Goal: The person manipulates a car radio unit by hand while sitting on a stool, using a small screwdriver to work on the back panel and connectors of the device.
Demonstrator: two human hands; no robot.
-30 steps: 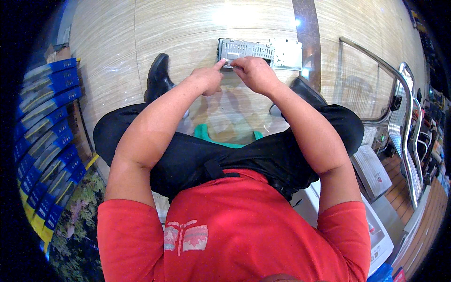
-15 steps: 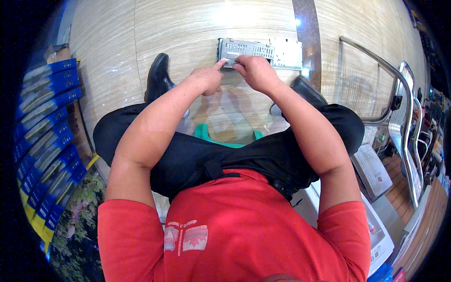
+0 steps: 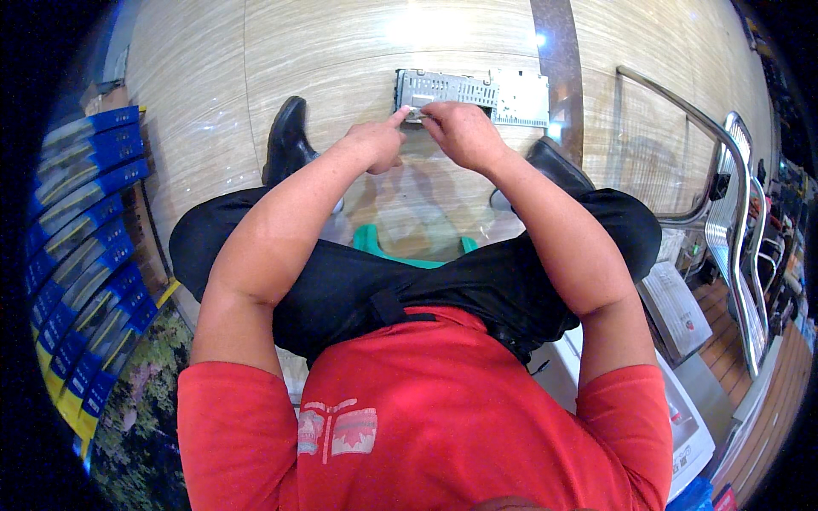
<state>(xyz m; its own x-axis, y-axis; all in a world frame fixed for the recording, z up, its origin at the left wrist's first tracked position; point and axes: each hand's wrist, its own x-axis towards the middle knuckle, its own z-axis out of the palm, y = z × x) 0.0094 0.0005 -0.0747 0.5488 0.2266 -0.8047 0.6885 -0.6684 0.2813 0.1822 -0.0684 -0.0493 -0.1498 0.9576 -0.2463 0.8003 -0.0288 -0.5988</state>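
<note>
I judge that the slotted silver metal box (image 3: 443, 88) on the glossy beige floor (image 3: 341, 64) may skid if the bare right hand (image 3: 465, 136) outpushes the bare left hand (image 3: 376, 146) (either grip's closure or hold, I cannot tell).

The casing (image 3: 443, 85) lies on the floor (image 3: 341, 51), to the right of the left shoe (image 3: 288, 140), its right end ahead of the right shoe (image 3: 561, 163). The left hand (image 3: 375, 146) is at its near left corner, the right hand (image 3: 467, 136) just right along the near edge. Packages (image 3: 89, 175) stand far left, a chair (image 3: 740, 255) far right; a carton (image 3: 677, 311) sits between right knee (image 3: 635, 228) and chair.
</note>
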